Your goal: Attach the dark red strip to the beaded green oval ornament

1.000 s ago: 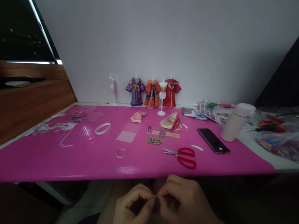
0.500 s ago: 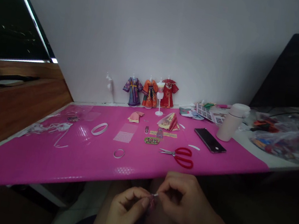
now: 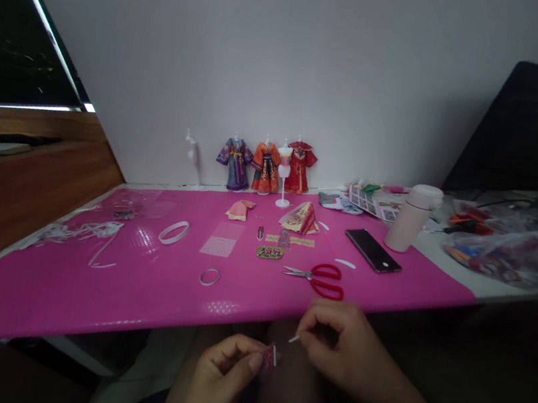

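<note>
pink sheet: a glossy pink plastic sheet (image 3: 144, 291) covers the long table in front of you; your hands sit below its near edge, over your lap.
left hand: your left hand (image 3: 222, 380) is curled, thumb and forefinger pinched on a small dark reddish scrap of patterned fabric (image 3: 269, 356) with a pale edge at its right side.
right hand: your right hand (image 3: 335, 346) is closed to a pinch, holding a thin short white sliver (image 3: 293, 338) that pokes out toward the left hand; what the sliver is made of cannot be told.
gap: the white sliver and the fabric scrap are near each other but apart.
scissors: red-handled scissors (image 3: 320, 280) lie on the sheet just beyond your right hand, blades pointing left.
rings: a small white ring (image 3: 210, 277) and a larger white band (image 3: 174, 232) lie flat to the left of the scissors.
dolls' clothes: three small robes, purple (image 3: 235, 163), orange (image 3: 265, 166) and red (image 3: 300, 166), stand against the wall, with a white miniature dress form (image 3: 283, 177) in front of them.
phone: a black phone (image 3: 372, 250) lies face up beside a pale cream flask (image 3: 411, 216).
far right: a clear plastic bag of colourful bits (image 3: 504, 253) rests on the white part of the table.
</note>
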`<state>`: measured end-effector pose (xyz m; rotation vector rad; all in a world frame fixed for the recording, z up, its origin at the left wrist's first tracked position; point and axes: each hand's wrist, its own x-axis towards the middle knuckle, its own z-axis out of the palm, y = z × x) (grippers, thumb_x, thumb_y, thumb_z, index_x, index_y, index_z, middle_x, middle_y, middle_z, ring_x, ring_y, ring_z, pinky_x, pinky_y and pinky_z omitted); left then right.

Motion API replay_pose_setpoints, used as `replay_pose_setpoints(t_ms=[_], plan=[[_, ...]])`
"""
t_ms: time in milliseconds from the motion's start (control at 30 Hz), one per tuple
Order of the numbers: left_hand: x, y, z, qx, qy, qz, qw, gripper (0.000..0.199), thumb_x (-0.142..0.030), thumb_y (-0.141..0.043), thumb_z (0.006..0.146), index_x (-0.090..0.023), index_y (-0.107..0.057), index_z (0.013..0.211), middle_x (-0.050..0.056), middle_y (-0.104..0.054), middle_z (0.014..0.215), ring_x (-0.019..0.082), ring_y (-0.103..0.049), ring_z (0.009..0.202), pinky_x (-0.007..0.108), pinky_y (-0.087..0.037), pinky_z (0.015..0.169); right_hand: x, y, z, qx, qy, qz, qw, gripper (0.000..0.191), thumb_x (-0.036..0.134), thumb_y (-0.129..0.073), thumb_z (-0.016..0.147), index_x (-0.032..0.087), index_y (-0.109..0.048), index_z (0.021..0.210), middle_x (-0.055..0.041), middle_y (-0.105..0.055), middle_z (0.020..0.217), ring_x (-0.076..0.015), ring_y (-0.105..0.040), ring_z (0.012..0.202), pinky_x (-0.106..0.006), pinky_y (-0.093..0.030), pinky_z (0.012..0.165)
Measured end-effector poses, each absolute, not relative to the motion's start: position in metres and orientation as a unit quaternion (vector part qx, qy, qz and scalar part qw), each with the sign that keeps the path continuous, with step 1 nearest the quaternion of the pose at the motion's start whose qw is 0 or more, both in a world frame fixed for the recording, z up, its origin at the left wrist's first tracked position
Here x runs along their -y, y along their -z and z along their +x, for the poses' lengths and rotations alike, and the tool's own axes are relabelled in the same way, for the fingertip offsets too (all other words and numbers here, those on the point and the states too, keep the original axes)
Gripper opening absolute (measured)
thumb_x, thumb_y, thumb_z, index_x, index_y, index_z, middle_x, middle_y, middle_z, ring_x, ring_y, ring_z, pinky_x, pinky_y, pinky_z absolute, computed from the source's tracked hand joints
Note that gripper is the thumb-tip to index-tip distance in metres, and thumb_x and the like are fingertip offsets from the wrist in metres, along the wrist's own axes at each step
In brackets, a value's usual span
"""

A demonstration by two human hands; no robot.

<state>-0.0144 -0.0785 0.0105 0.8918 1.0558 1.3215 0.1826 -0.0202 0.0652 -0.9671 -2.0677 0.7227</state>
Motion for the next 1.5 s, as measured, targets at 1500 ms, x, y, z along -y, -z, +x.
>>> replay_pose_setpoints(t_ms=[1500], plan=[[0.083, -0.007, -0.008, -0.394, -0.508, 0.371, 0.670, 0.033, -0.049, -0.088, 0.067, -0.018, -0.076, 0.070, -0.001, -0.064, 0.060, 0.009, -0.052, 0.056, 0.021, -0.039, 0.057, 0.031, -0.074, 0.179, 0.690, -0.557, -0.388, 0.252, 0.002, 0.019, -0.071, 0.069, 0.017, -0.070, 0.070, 0.0032, -0.061, 0.060, -0.0105, -0.049, 0.055, -0.021, -0.034, 0.049]])
